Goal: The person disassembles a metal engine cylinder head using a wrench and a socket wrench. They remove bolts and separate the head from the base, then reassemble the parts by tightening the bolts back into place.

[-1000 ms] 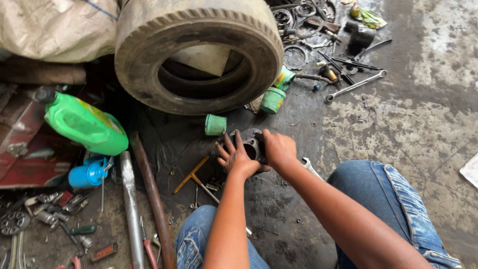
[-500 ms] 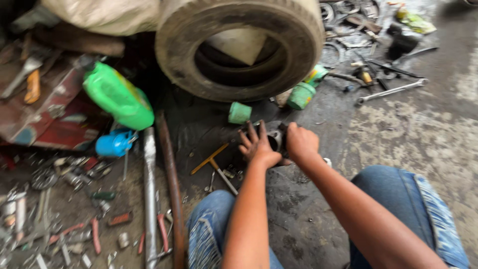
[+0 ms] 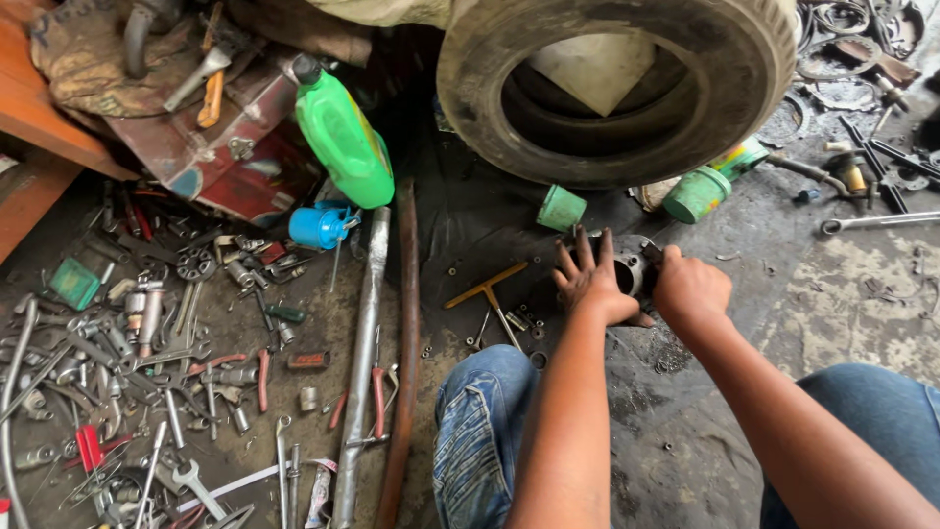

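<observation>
The dark metal cylinder part lay on the oily floor just in front of the tyre, between the two hands, as in the earlier frames. Since the frame half a second before, the view had swung left, so that more of the scattered wrenches and sockets on the left showed; the hands had stayed on the part. Further right, the green bottle leaned above the blue can, and a long steel bar lay beside a rusty rod. A yellow T-handle wrench rested near the left hand, with a small green cup behind it. The left hand pressed on the part's left side with fingers spread. The right hand was curled closed around the part's right end. The part appeared grey-black and greasy, with a round bore; most of it was hidden by the hands.
</observation>
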